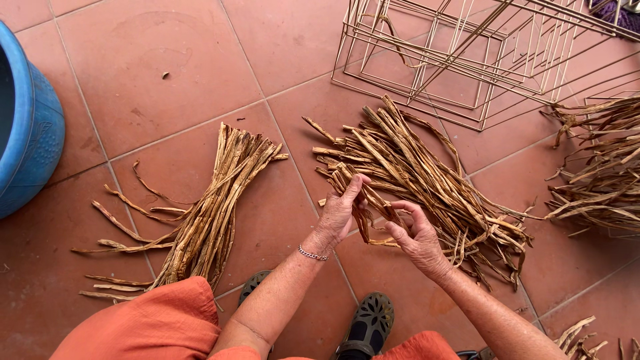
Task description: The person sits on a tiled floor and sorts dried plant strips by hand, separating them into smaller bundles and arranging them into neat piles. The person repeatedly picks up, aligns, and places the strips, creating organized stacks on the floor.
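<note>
Orange-clad knees (pixel 160 323) lowest in view | left hand (pixel 340 210) closed on dried fibre strips (pixel 363 213) | right hand (pixel 417 237) pinched on same strips | strips held above middle pile (pixel 427 180) on tiled floor (pixel 167 73) | second bundle (pixel 213 207) laid leftward.

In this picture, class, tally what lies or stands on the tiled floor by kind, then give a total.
Heaps of dried plant strips: 4 — left, middle, right edge, bottom right corner, partly cut off
Wire frames: 1
Blue tubs: 1
Total: 6
</note>
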